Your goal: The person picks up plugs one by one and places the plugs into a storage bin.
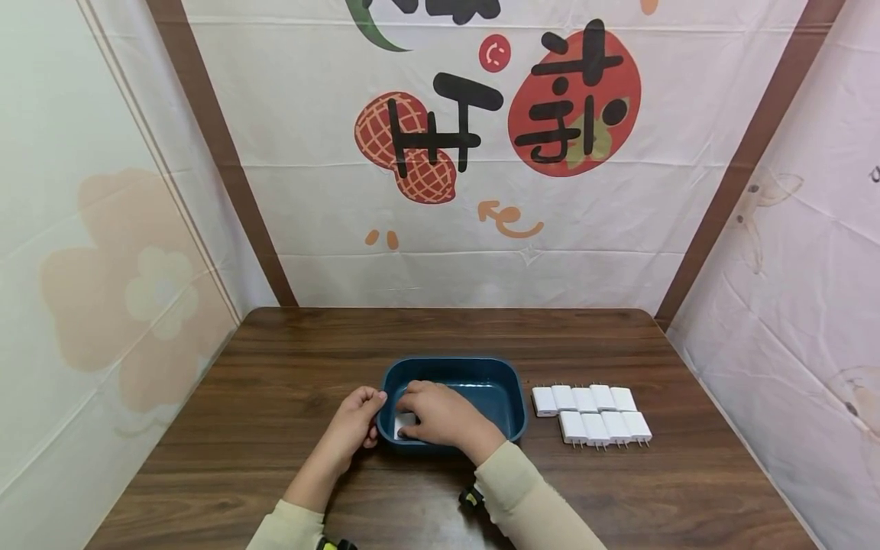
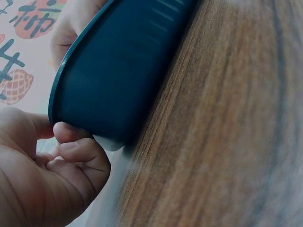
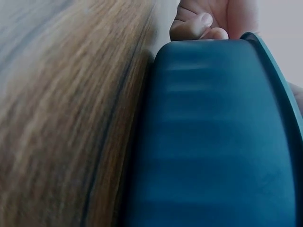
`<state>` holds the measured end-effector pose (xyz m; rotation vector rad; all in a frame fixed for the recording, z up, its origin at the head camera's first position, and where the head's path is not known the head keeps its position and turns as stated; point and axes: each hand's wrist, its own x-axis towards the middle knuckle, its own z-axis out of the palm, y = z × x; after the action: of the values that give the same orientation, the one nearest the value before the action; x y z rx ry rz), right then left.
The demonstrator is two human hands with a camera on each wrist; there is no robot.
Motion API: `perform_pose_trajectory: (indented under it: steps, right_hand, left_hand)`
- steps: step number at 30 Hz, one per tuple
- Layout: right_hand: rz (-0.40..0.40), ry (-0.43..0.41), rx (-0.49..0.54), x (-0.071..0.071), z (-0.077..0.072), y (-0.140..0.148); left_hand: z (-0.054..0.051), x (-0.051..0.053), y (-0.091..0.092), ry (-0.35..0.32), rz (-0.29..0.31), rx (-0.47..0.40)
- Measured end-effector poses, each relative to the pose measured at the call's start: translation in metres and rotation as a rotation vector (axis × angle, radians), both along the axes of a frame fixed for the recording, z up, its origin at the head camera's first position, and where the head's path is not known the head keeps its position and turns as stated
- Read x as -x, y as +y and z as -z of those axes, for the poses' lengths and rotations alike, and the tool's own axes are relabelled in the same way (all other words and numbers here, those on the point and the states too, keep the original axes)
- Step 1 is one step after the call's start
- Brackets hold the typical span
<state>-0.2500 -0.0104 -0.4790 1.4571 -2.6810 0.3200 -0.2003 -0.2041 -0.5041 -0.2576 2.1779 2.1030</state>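
Note:
A dark blue plastic box point(image 1: 517, 389) with rounded corners sits on the wooden table. At its left end, my left hand point(image 1: 354, 425) pinches the rim between thumb and curled fingers; the left wrist view shows this grip on the box wall point(image 2: 109, 71) up close. My right hand point(image 1: 443, 416) reaches down inside the box at the left. Its thumb and fingers hold a white charger plug point(image 1: 403, 422), which is partly hidden by the hand. In the right wrist view the box's ribbed outer side point(image 3: 218, 132) hides the right hand's fingers.
Right of the box, several white charger plugs point(image 1: 596, 412) lie in two rows, metal prongs pointing outward. The brown wooden table point(image 1: 289, 367) extends around the box. A printed white curtain point(image 1: 481, 267) hangs behind the table's far edge, with pale curtains at both sides.

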Motion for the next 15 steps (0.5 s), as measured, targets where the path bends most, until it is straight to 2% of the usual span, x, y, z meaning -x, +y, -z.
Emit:
perform_pose_trajectory:
  steps: [8,15]
  right_hand:
    - [0.005,0.045,-0.01,0.0,-0.011,0.006]
    - [0.022,0.005,-0.009,-0.003,-0.031,0.021]
  left_hand:
    - [0.001,0.001,0.0,0.003,-0.009,-0.006]
    - [0.0,0.0,0.0,0.003,-0.013,0.012]
